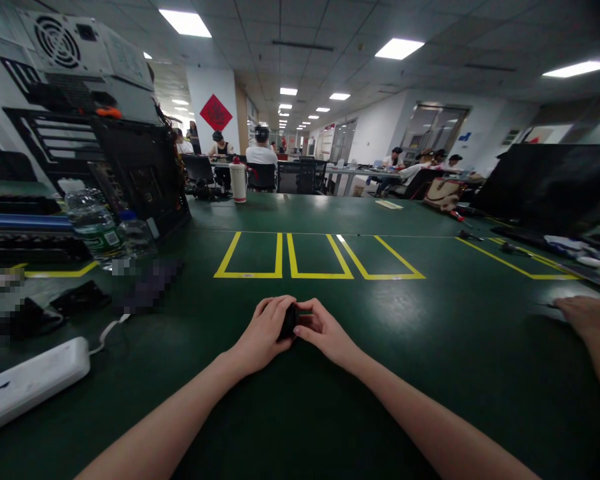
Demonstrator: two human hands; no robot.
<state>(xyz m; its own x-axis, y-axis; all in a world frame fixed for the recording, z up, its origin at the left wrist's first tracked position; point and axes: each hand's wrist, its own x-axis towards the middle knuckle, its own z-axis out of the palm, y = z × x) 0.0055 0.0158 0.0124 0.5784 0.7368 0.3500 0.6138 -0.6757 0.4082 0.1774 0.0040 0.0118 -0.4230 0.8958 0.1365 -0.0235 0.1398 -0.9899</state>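
Between my two hands is a small black object with a dark, smooth-looking side; its kind is mostly hidden by fingers. My left hand wraps round its left side, fingers over the top and thumb low in front. My right hand pinches at its right edge, with thumb and fingertips curled close together. Both hands are low over the green table, near the middle. Just beyond them, yellow tape outlines mark several frames on the tabletop.
At left stand a computer case, water bottles and a white power strip. A white cup is at the back. Another person's hand rests at the right edge, near a monitor.
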